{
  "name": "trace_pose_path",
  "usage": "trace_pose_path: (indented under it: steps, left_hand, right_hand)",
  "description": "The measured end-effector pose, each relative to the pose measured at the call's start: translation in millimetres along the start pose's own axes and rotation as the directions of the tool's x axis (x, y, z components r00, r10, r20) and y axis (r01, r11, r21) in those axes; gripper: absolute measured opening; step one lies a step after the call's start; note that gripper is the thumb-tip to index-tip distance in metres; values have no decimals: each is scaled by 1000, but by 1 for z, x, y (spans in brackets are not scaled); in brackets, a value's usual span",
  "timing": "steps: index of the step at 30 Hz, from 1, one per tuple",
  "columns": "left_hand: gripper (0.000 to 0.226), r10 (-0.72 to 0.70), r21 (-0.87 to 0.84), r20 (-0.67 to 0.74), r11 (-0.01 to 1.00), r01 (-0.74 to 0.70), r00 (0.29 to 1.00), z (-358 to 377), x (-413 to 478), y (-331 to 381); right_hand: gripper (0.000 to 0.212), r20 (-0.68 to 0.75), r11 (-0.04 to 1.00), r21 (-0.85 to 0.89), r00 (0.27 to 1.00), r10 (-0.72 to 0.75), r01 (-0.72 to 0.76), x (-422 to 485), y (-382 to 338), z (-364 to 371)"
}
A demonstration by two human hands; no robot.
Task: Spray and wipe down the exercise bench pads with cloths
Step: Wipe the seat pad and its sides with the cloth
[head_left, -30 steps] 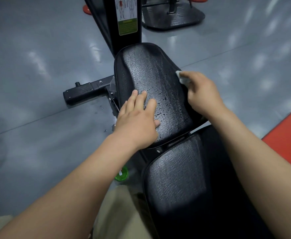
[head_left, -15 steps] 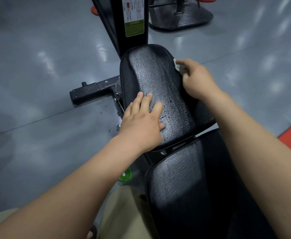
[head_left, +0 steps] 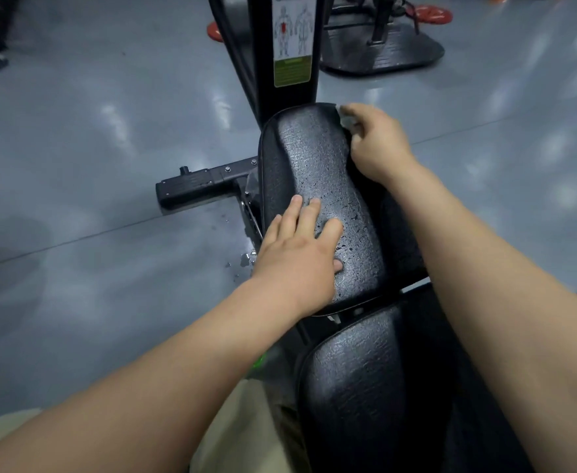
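A sticker [head_left: 293, 39] on the black upright post [head_left: 263, 63] at the far end of the bench shows two outline human figures, the left one with a red patch on its torso. Below them is a green band of print too small to read. No brand name can be made out.

The left hand [head_left: 297, 257] lies palm down on the left, near part of the far pad [head_left: 314, 158]. Its fingers are straight and slightly spread, holding nothing, and the forearm reaches in from the lower left. The right hand [head_left: 376, 145] sits at the pad's far right corner with knuckles up and fingers curled, clutching a white cloth [head_left: 345, 119] against the pad's edge. Only a small bunch of the cloth shows past the fingers. The right forearm crosses the right side of both pads.

The far pad is black and textured, with water droplets [head_left: 347, 213] scattered over its right half. The near pad [head_left: 365, 387], also black, lies just behind it across a narrow gap.

On the grey floor [head_left: 92, 131], a small puddle [head_left: 244, 259] sits left of the far pad, near a black floor bar [head_left: 198, 186] of the frame. A red weight plate [head_left: 432, 15] lies far right.
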State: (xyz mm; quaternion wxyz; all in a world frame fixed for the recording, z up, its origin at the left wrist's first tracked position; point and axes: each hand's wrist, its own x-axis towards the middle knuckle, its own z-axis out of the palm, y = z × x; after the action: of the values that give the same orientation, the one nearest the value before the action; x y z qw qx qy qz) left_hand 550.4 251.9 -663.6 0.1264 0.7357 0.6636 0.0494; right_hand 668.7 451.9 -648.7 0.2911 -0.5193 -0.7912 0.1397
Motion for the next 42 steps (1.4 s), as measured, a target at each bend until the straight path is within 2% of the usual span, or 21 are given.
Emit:
trace_pose_path:
  steps: [3,7,14,18,20,23,26,29,31,35,36,38,40,42]
  left_hand:
    - [50,3,-10,-5,1000,-3,1000,1,0,-1]
    - [49,-5,-25,0,1000,5,1000,2,1,0]
    - [47,-7,-29,-5,1000,7,1000,2,-3,1]
    - [49,4,-30,-5,1000,-4,1000,3,-3,-2]
    - [50,9,-36,-1,999,-9,1000,3,-3,-3]
    - [52,13,-41,-12,999,-14,1000,4,-2,-4]
    - [52,12,-48,-13,999,-12,1000,4,-2,-4]
    - [49,18,-43,-29,999,-19,999,4,-4,-4]
    - [47,24,-50,-44,998,-26,999,5,-5,-5]
    - [51,30,-55,-51,998,-33,998,7,-5,-6]
    - [51,29,-57,-52,998,-32,998,7,-5,-7]
    - [52,32,-62,-40,997,-34,999,5,-4,-6]
    - [52,27,-66,-22,997,-28,999,4,-5,-5]
    - [52,26,-63,-19,998,-27,999,3,-5,-5]
  right_hand:
    - [53,6,988,-8,988,-155,155,-37,0,-9]
    - [52,91,910,-93,914,-396,404,-77,-8,-20]
    - [55,87,933,-145,944,-320,329,-5,-42,-1]
    - [57,146,862,-90,863,-483,498,-31,-41,-2]
    - [58,199,837,-38,825,-530,546,-55,-32,-8]
    - [55,247,810,-47,793,-557,584,-58,-30,-14]
    - [56,204,850,-116,850,-485,513,-22,-47,-5]
    - [60,157,912,-73,908,-389,404,7,-65,7]
    - [61,161,899,-73,894,-417,432,4,-73,9]
    - [59,254,800,-80,788,-561,595,-25,-63,-2]
    - [59,266,801,-90,789,-554,592,-25,-57,-6]
    - [61,200,871,-135,874,-444,473,-14,-42,-12]
    - [59,78,950,-158,962,-262,271,-3,-32,-15]
    - [57,5,965,-190,983,-182,180,2,-34,-11]
